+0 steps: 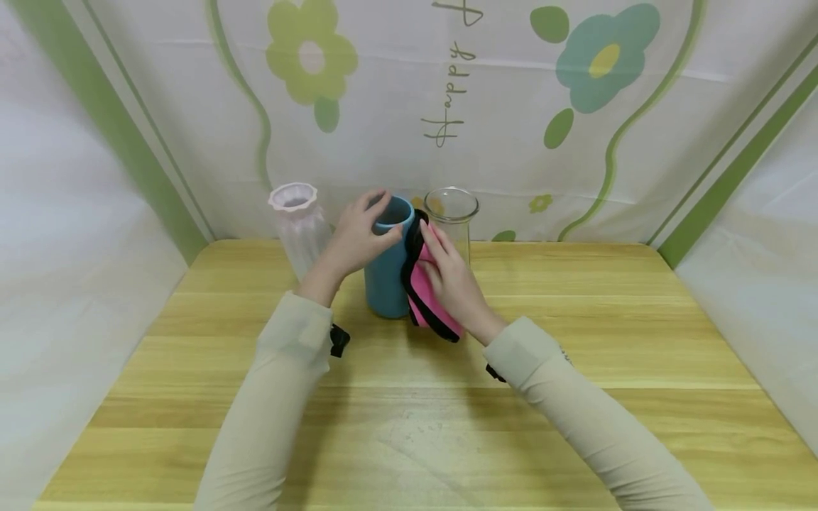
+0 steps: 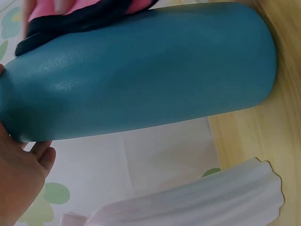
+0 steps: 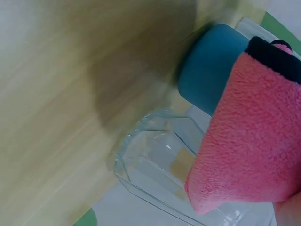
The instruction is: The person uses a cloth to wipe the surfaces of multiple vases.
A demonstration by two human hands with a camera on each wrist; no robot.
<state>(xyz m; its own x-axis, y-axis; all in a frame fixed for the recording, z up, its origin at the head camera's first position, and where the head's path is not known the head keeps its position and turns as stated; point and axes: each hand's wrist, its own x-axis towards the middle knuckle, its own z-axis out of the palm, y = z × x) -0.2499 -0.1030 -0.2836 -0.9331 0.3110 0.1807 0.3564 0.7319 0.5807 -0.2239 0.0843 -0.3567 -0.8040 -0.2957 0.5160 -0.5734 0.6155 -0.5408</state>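
Note:
A tall blue vase stands upright on the table between two other vases. My left hand holds it near the rim, thumb on the near side and fingers round the far left; the left wrist view shows fingertips curling at its top end. In my right hand is a folded pink cloth with black edging, pressed against the vase's right side. The cloth hides part of the vase's wall. Behind the right hand stands a clear glass vase, partly covered by the hand and cloth.
To the left stands a pale pinkish-white fluted vase, close to my left wrist. The wooden table ends at a patterned curtain just behind the vases, with white fabric walls on both sides.

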